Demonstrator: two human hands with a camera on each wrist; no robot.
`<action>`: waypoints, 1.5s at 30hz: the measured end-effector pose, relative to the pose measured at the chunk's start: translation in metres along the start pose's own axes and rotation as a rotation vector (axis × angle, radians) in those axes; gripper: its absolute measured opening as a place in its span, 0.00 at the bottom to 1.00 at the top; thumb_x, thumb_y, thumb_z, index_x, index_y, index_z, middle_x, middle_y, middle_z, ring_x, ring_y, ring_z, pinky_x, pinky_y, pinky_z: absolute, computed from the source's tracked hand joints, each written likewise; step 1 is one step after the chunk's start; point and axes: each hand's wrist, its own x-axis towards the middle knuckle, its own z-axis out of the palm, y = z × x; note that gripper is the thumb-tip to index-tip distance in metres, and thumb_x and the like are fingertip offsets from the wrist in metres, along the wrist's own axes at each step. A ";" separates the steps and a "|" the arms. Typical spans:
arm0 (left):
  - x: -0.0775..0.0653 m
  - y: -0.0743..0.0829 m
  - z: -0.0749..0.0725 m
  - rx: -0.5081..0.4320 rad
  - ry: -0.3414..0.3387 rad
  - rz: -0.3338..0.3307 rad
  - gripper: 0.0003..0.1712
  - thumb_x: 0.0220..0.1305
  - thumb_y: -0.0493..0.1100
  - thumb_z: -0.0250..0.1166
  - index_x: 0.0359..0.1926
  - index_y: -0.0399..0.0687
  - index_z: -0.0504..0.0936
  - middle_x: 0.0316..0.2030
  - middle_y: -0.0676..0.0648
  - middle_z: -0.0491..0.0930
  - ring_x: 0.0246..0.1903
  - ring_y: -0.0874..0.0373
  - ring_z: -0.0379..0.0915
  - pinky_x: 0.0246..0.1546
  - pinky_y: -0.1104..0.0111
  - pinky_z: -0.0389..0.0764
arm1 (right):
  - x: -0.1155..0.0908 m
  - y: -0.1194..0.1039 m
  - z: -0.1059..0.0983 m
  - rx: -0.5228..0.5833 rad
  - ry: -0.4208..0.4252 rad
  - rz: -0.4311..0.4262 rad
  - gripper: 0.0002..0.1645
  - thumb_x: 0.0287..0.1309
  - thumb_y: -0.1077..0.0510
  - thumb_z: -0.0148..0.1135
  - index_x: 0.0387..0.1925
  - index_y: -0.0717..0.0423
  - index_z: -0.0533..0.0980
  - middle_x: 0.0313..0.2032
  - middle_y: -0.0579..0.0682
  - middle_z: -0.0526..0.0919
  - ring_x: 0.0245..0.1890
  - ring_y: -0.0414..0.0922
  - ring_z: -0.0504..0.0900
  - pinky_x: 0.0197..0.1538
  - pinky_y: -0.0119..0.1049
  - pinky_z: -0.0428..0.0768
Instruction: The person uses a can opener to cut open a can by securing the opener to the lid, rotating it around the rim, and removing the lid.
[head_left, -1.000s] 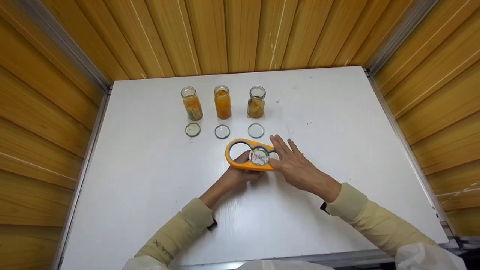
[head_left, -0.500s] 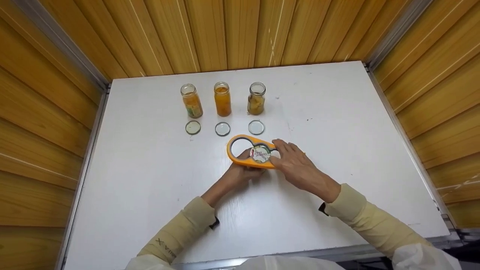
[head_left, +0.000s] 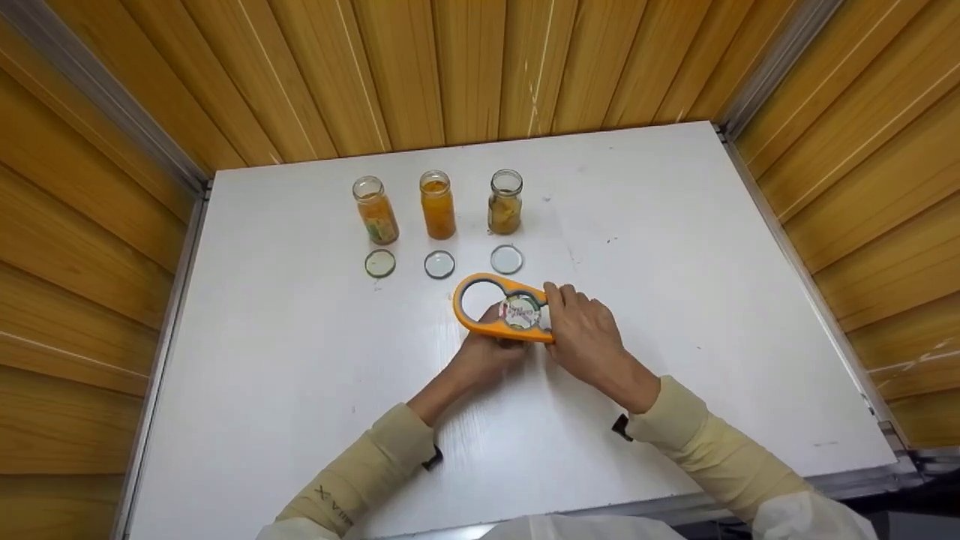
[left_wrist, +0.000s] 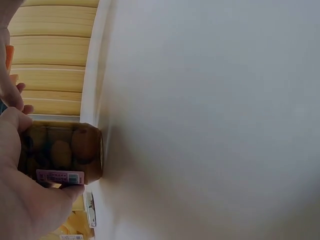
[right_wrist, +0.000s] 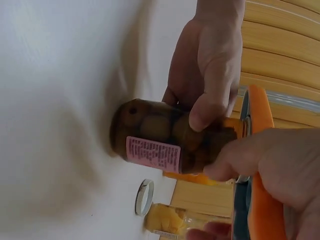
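Observation:
A glass jar (right_wrist: 155,127) of dark round fruit with a pink label stands on the white table (head_left: 712,262). My left hand (head_left: 484,356) is wrapped around its side; in the left wrist view thumb and fingers grip the jar (left_wrist: 61,152). Over its printed lid (head_left: 520,312) sits an orange jar opener (head_left: 491,328), the lid showing through the middle opening. My right hand (head_left: 589,337) grips the opener's right end, fingers curled over the far edge. In the right wrist view the right thumb (right_wrist: 235,159) reaches beside the jar's neck.
Toward the back stand three lidless glass jars: one with orange and green contents (head_left: 376,214), one orange (head_left: 437,208), one with yellowish pieces (head_left: 505,206). Before each lies a lid, left (head_left: 380,263), middle (head_left: 439,264) and right (head_left: 507,259). Wood-look walls (head_left: 465,67) surround the table.
The right hand's fingers were stretched out past the opener's right end; they have since curled over it. The opener stays on the lid and the left hand keeps its hold on the jar.

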 end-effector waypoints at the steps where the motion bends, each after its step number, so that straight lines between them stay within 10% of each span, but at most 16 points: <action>1: -0.001 0.000 0.001 0.011 0.003 -0.001 0.39 0.64 0.34 0.70 0.73 0.43 0.64 0.67 0.47 0.70 0.56 0.57 0.70 0.55 0.65 0.77 | 0.000 -0.004 0.001 -0.026 0.004 0.016 0.39 0.45 0.62 0.79 0.57 0.70 0.71 0.36 0.62 0.79 0.28 0.56 0.81 0.28 0.48 0.80; 13: -0.005 0.002 0.004 0.116 0.131 0.002 0.35 0.68 0.41 0.71 0.72 0.41 0.67 0.66 0.45 0.74 0.67 0.56 0.68 0.71 0.62 0.67 | 0.002 -0.042 0.005 -0.009 -0.118 0.289 0.29 0.48 0.62 0.77 0.44 0.66 0.68 0.28 0.60 0.74 0.23 0.54 0.80 0.24 0.47 0.83; 20: -0.001 0.001 -0.003 0.072 0.083 0.041 0.36 0.67 0.39 0.71 0.72 0.41 0.67 0.67 0.45 0.75 0.67 0.56 0.69 0.71 0.63 0.66 | -0.001 -0.048 0.003 -0.009 -0.090 0.310 0.28 0.50 0.59 0.77 0.44 0.68 0.69 0.29 0.61 0.77 0.23 0.56 0.83 0.27 0.47 0.86; 35: 0.006 -0.003 -0.026 0.036 -0.138 0.049 0.37 0.62 0.40 0.76 0.70 0.40 0.73 0.64 0.45 0.77 0.66 0.54 0.71 0.71 0.60 0.67 | -0.003 -0.022 0.000 -0.006 -0.142 0.142 0.23 0.51 0.63 0.72 0.45 0.67 0.71 0.30 0.59 0.78 0.23 0.53 0.82 0.24 0.45 0.84; 45: 0.023 0.001 -0.036 0.160 -0.394 0.017 0.34 0.65 0.42 0.73 0.69 0.42 0.73 0.61 0.47 0.79 0.61 0.58 0.73 0.68 0.63 0.68 | 0.002 0.021 -0.002 0.049 -0.160 -0.155 0.19 0.51 0.69 0.66 0.44 0.61 0.69 0.25 0.52 0.72 0.19 0.48 0.74 0.20 0.40 0.74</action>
